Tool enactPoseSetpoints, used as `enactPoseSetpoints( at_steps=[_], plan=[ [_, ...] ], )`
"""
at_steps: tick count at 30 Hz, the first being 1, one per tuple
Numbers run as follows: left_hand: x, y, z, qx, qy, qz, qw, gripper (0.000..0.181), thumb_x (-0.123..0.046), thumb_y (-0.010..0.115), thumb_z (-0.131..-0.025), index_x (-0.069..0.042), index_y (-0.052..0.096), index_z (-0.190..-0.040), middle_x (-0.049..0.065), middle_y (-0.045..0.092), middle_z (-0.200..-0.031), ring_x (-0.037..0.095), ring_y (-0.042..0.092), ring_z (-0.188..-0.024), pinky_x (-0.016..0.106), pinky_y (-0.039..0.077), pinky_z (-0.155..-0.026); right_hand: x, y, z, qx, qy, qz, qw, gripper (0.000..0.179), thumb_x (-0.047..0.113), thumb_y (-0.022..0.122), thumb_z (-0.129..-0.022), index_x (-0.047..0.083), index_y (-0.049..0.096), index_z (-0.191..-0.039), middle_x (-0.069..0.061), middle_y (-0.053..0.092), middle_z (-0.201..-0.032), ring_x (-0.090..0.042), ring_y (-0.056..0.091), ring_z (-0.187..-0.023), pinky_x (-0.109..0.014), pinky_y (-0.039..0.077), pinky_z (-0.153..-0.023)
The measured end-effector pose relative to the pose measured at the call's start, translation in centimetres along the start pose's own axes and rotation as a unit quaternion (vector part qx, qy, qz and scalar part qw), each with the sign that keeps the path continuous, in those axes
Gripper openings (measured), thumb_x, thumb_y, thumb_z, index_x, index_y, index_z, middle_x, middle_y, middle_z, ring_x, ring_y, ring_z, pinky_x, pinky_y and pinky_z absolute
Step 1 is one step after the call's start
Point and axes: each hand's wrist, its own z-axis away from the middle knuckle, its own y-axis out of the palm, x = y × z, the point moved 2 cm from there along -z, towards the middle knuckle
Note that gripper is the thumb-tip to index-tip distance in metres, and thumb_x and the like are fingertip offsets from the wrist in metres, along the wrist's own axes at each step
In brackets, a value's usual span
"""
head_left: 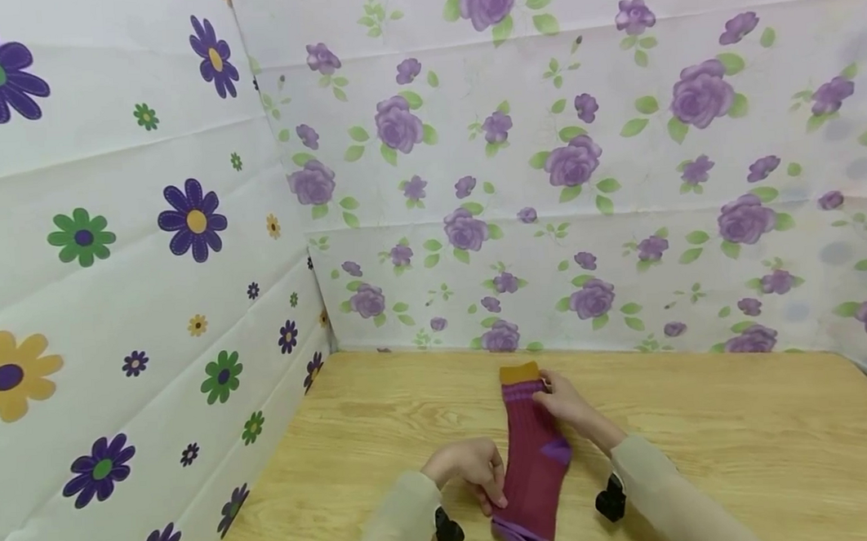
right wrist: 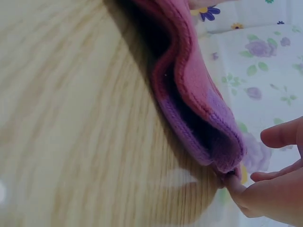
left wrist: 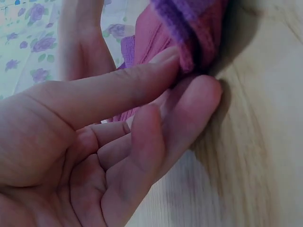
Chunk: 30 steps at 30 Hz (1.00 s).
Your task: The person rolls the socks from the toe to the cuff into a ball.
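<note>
A maroon sock (head_left: 533, 449) with a mustard cuff, purple heel and purple toe lies lengthwise on the wooden table. My left hand (head_left: 473, 468) pinches its left edge near the toe. In the left wrist view, the left thumb (left wrist: 163, 64) presses on top of the purple-and-maroon knit, with a finger beneath. Up by the cuff, my right hand (head_left: 561, 399) touches the sock's right edge. Seen from the right wrist, its digits are spread apart and one meets the knit. Layered edges show at the purple heel (right wrist: 201, 127); whether these are two socks I cannot tell.
The light wood tabletop (head_left: 744, 434) runs back to a wall sheet with purple roses (head_left: 575, 165). On the left stands another sheet (head_left: 133, 302) with purple, green and yellow flowers. A small black device (head_left: 611, 500) is at the right wrist, another (head_left: 449, 531) at the left.
</note>
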Motion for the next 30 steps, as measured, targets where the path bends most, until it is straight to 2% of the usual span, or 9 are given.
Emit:
enactPoseSetpoints(
  at_steps=[3, 7, 9, 11, 14, 16, 18, 22, 30],
  plan=[
    [-0.3, 0.3, 0.0, -0.005, -0.001, -0.01, 0.9999, 0.015, 0.003, 0.077, -0.076, 0.003, 0.065, -0.067, 0.019, 0.07, -0.066, 0.035, 0.071, -0.064, 0.033, 0.057, -0.06, 0.1, 0.0, 0.6, -0.006, -0.035, 0.047, 0.9983, 0.05, 0.001, 0.054, -0.088, -0.018, 0.042, -0.133, -0.033, 0.056, -0.124, -0.038, 0.058, -0.109, -0.044, 0.05, -0.09],
    [-0.7, 0.6, 0.1, -0.023, 0.002, -0.039, 0.999, 0.021, -0.002, 0.08, -0.075, 0.0, 0.063, -0.062, 0.018, 0.069, -0.062, 0.033, 0.07, -0.061, 0.026, 0.054, -0.059, 0.4, -0.1, 1.7, -0.004, -0.073, 0.112, 0.991, 0.047, 0.0, 0.058, -0.086, -0.018, 0.048, -0.128, -0.031, 0.06, -0.117, -0.028, 0.06, -0.096, -0.041, 0.05, -0.083],
    [-1.0, 0.7, 0.3, -0.039, 0.008, -0.072, 0.9966, 0.025, -0.005, 0.082, -0.074, -0.002, 0.062, -0.059, 0.012, 0.067, -0.058, 0.026, 0.069, -0.059, 0.022, 0.051, -0.058, 0.7, -0.2, 2.4, 0.007, -0.094, 0.136, 0.9862, 0.047, -0.001, 0.059, -0.086, -0.02, 0.047, -0.127, -0.024, 0.064, -0.094, -0.022, 0.058, -0.078, -0.035, 0.049, -0.075],
    [-1.4, 0.7, 0.5, -0.053, 0.021, -0.116, 0.9916, 0.027, -0.008, 0.084, -0.073, -0.004, 0.061, -0.058, 0.003, 0.064, -0.055, 0.016, 0.065, -0.055, 0.018, 0.048, -0.059, 1.0, -0.2, 3.1, 0.011, -0.106, 0.162, 0.9809, 0.046, 0.0, 0.059, -0.087, -0.019, 0.048, -0.127, -0.02, 0.063, -0.09, -0.02, 0.052, -0.074, -0.035, 0.047, -0.074],
    [-1.9, 0.8, 0.9, -0.075, 0.042, -0.182, 0.9796, 0.026, -0.012, 0.085, -0.071, -0.006, 0.062, -0.061, -0.008, 0.056, -0.057, 0.005, 0.052, -0.055, 0.016, 0.043, -0.058, 1.5, -0.2, 4.2, 0.016, -0.12, 0.197, 0.9729, 0.043, 0.001, 0.059, -0.088, -0.016, 0.05, -0.126, -0.02, 0.063, -0.094, -0.028, 0.058, -0.085, -0.041, 0.049, -0.08],
    [-2.1, 1.0, 1.0, -0.086, 0.052, -0.217, 0.971, 0.025, -0.013, 0.086, -0.07, -0.008, 0.063, -0.063, -0.011, 0.054, -0.06, 0.002, 0.047, -0.056, 0.016, 0.041, -0.058, 1.8, 0.0, 4.8, 0.022, -0.118, 0.214, 0.9695, 0.041, 0.002, 0.06, -0.09, -0.013, 0.051, -0.127, -0.03, 0.057, -0.119, -0.04, 0.054, -0.11, -0.054, 0.045, -0.092],
    [-2.2, 1.1, 1.0, -0.094, 0.056, -0.235, 0.9658, 0.024, -0.013, 0.086, -0.07, -0.01, 0.063, -0.065, -0.012, 0.054, -0.062, 0.001, 0.045, -0.056, 0.016, 0.04, -0.056, 2.1, 0.1, 5.5, 0.034, -0.119, 0.219, 0.9678, 0.041, 0.002, 0.06, -0.09, -0.012, 0.051, -0.128, -0.034, 0.053, -0.125, -0.048, 0.048, -0.119, -0.059, 0.042, -0.096],
    [-2.3, 1.3, 0.9, -0.1, 0.069, -0.258, 0.9585, 0.022, -0.015, 0.084, -0.074, -0.013, 0.063, -0.069, -0.012, 0.056, -0.063, 0.0, 0.047, -0.056, 0.015, 0.041, -0.055, 2.4, 0.2, 6.5, 0.049, -0.126, 0.245, 0.9602, 0.042, 0.002, 0.06, -0.091, -0.009, 0.05, -0.13, -0.034, 0.05, -0.126, -0.049, 0.046, -0.12, -0.061, 0.041, -0.095],
    [-2.2, 1.2, 0.8, -0.123, 0.111, -0.268, 0.9491, 0.011, -0.019, 0.069, -0.09, -0.017, 0.064, -0.08, -0.011, 0.06, -0.076, -0.001, 0.051, -0.068, 0.017, 0.044, -0.065, 2.4, 0.4, 7.6, 0.028, -0.154, 0.315, 0.9359, 0.032, 0.005, 0.061, -0.091, -0.003, 0.058, -0.123, -0.025, 0.055, -0.122, -0.041, 0.052, -0.114, -0.054, 0.046, -0.091]
  ],
)
